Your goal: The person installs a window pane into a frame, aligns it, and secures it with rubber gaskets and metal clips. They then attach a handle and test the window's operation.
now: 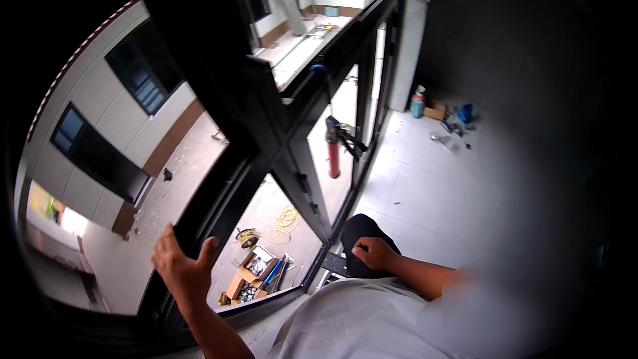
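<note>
Left hand [181, 267] grips the black window frame [266, 153], which runs up-right; right hand [373, 252] rests curled on a dark knee [359, 229].

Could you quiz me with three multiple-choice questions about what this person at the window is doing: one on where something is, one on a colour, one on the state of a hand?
1. Where does the left hand rest?
A. On the black metal window frame
B. On the cardboard box
C. On the floor tiles

2. What colour is the tube of the caulking gun hanging on the frame?
A. Green
B. Red
C. White

3. How is the right hand?
A. Raised in the air
B. Holding a yellow cable
C. Resting on the person's dark-clothed knee

Answers: 1 A, the fingers curl round the frame's lower bar. 2 B, the tube shows red against the bright ground outside. 3 C, the hand lies curled on the knee, with nothing seen in it.
</note>
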Demonstrator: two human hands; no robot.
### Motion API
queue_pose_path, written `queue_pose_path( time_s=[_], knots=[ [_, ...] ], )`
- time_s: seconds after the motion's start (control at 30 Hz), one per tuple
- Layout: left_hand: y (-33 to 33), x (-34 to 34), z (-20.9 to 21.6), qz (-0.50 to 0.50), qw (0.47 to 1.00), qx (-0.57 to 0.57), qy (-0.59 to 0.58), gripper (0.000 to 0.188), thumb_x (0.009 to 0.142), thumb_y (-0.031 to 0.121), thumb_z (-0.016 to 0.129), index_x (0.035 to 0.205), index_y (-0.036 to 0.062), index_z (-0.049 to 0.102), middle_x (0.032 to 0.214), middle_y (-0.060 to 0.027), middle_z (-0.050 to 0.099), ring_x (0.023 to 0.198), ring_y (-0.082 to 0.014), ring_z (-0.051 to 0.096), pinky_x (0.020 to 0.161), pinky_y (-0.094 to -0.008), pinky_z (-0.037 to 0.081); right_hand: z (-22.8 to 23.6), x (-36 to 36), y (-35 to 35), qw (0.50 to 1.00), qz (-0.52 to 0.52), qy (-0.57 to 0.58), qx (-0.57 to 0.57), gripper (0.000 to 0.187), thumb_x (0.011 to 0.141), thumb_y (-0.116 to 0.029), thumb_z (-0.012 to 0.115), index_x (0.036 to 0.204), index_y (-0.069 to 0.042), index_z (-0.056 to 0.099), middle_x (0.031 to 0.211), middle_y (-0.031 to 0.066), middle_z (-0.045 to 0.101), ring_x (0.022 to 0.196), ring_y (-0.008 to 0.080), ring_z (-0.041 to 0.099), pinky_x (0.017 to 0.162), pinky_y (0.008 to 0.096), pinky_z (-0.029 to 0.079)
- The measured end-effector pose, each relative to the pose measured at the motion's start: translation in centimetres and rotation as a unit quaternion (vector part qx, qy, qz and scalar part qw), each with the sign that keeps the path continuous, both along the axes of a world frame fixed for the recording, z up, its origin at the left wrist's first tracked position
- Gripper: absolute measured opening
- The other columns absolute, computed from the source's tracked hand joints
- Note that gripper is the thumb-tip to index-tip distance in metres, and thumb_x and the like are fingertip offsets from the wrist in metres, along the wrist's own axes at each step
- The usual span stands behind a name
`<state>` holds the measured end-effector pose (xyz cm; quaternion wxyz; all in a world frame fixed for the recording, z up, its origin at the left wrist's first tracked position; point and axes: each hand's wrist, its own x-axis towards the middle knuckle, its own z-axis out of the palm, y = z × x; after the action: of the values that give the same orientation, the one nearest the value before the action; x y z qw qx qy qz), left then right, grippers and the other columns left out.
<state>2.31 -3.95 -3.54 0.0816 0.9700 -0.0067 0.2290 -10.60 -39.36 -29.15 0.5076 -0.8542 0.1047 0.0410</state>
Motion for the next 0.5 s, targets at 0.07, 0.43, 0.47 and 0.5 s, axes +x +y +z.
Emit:
queue_pose_path(
  time_s=[0.07, 0.43, 0.47, 0.5],
  knots=[
    [1.1, -1.0, 0.0, 0.005, 1.000, 0.015, -0.020, 0.091, 0.082, 0.061, 0.074, 0.138, -0.0070, 0.053, 0.130, -0.0271, 0.060, 0.124, -0.0433, 0.053, 0.109, -0.0503, 0.038, -1.3, -0.6, -0.3, 1.000, -0.005, -0.023, 0.003, 0.024, 0.092, -0.028, 0.064, 0.091, -0.005, 0.068, 0.083, 0.0158, 0.071, 0.080, 0.0332, 0.071, 0.073, 0.0429, 0.054],
    [5.4, 1.4, 2.3, -0.046, 0.997, -0.007, 0.054, 0.111, 0.075, 0.081, 0.068, 0.141, -0.0066, 0.052, 0.139, -0.0313, 0.055, 0.128, -0.0478, 0.053, 0.110, -0.0534, 0.041, -4.9, -6.4, 1.3, 0.984, -0.170, -0.048, -0.007, 0.020, 0.090, -0.026, 0.065, 0.087, -0.006, 0.067, 0.082, 0.0163, 0.071, 0.081, 0.0370, 0.070, 0.073, 0.0471, 0.055],
    [5.4, 1.3, 2.2, -0.043, 0.997, -0.023, 0.061, 0.114, 0.074, 0.082, 0.068, 0.142, -0.0068, 0.050, 0.140, -0.0316, 0.054, 0.129, -0.0476, 0.052, 0.110, -0.0527, 0.041, -4.9, -6.5, 1.7, 0.984, -0.171, -0.054, -0.009, 0.020, 0.090, -0.026, 0.064, 0.087, -0.006, 0.067, 0.082, 0.0163, 0.071, 0.081, 0.0369, 0.070, 0.073, 0.0472, 0.055],
    [5.1, 1.4, 2.4, -0.033, 0.997, -0.023, 0.068, 0.114, 0.073, 0.082, 0.068, 0.143, -0.0068, 0.049, 0.140, -0.0316, 0.054, 0.129, -0.0475, 0.052, 0.110, -0.0524, 0.041, -4.8, -6.3, 1.9, 0.983, -0.172, -0.062, -0.010, 0.020, 0.090, -0.025, 0.064, 0.087, -0.006, 0.067, 0.082, 0.0163, 0.071, 0.081, 0.0369, 0.070, 0.072, 0.0473, 0.055]
  ],
)
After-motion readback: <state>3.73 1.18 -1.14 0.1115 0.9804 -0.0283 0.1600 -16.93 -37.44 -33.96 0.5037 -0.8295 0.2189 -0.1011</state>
